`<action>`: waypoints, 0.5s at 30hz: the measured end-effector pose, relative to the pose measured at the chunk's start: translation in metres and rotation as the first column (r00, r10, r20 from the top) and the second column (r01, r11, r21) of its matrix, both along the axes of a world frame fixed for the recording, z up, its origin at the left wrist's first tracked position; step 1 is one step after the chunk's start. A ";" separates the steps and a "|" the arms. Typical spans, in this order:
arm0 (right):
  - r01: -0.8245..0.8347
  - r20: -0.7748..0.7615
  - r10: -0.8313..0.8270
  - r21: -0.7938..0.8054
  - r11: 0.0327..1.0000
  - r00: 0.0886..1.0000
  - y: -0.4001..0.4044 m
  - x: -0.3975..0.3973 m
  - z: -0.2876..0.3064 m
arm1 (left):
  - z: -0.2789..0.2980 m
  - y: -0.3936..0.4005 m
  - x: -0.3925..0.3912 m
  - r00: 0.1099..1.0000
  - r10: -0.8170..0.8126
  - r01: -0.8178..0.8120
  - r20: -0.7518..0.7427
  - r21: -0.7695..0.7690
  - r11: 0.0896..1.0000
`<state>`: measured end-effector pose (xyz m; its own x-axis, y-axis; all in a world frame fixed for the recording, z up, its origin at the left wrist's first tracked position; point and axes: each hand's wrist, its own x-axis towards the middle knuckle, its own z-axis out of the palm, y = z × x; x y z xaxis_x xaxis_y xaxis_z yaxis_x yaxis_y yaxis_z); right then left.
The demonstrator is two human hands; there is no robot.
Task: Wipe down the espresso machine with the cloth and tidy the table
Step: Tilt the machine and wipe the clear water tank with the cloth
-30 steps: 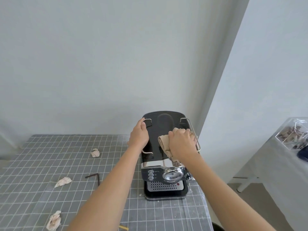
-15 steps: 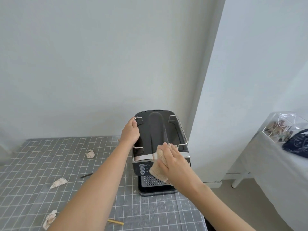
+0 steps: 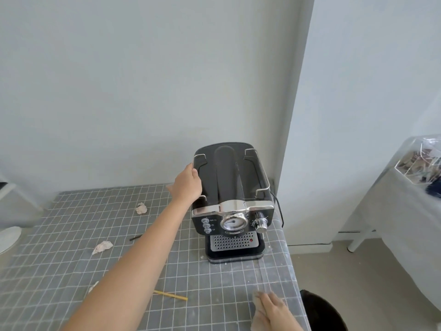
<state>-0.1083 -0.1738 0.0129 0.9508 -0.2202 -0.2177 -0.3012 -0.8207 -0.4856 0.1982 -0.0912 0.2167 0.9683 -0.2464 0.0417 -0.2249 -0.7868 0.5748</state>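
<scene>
Espresso machine: the black and chrome espresso machine (image 3: 232, 206) stands on the grid-patterned table (image 3: 71, 271) at the far right corner, about 1 o'clock from the viewer, front panel facing the viewer.
Left hand: the left hand (image 3: 187, 185) lies flat against the machine's top left edge — fingers straight, touching the wire rail, gripping nothing; the forearm runs up from 7 o'clock.
Cloth: the beige cloth (image 3: 259, 316) lies on the table near the right edge, at 5 o'clock from the machine and well apart from it.
Right hand: the right hand (image 3: 274, 311) rests on the cloth, fingers laid forward over it and pressing it to the table — blurred, so any curl is hard to read.
Table litter: crumpled paper scraps (image 3: 102, 246), a yellow stick (image 3: 170, 295) and a small black hex key (image 3: 136, 238) lie at the machine's 8 to 9 o'clock.
</scene>
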 end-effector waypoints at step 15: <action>0.418 0.439 -0.500 0.275 0.866 0.747 -0.112 0.157 0.224 | 0.031 0.010 0.007 1.000 0.012 -0.012 -0.006 0.009 1.000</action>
<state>0.0483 -0.2857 0.2367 0.7305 -0.6613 0.1703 -0.3167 -0.5490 -0.7735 0.2055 -0.0816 0.2481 0.9714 -0.2350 0.0335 -0.2119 -0.7947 0.5688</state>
